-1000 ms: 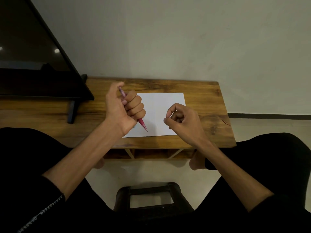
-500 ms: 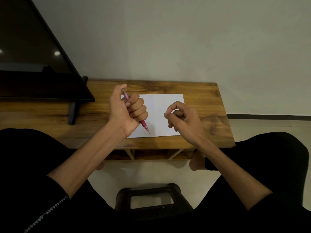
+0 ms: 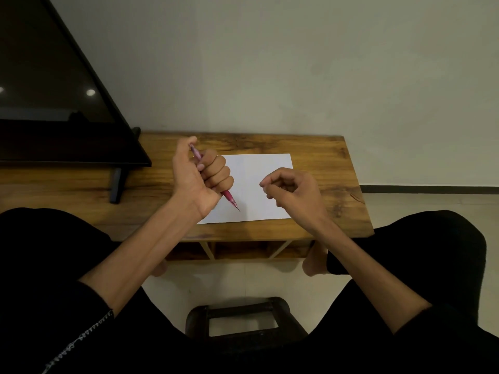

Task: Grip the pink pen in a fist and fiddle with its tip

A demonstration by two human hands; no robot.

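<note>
My left hand [image 3: 201, 175] grips a pink pen [image 3: 230, 197] in a fist, thumb near its top end and the tip pointing down toward the near part of a white sheet of paper [image 3: 252, 163]. The paper lies flat on a low wooden table [image 3: 324, 157]. My right hand [image 3: 294, 191] hovers over the right half of the sheet with fingers curled and thumb close to the forefinger; nothing shows in it.
A dark flat screen [image 3: 48, 98] on a stand [image 3: 116, 184] fills the table's left side. A plain wall rises behind. My black-clad knees flank the table, and a dark stool [image 3: 243, 317] sits on the tiled floor between them.
Both hands have drifted slightly; the right hand has turned a little, its fingers still curled. The left hand keeps the same grip on the pen.
</note>
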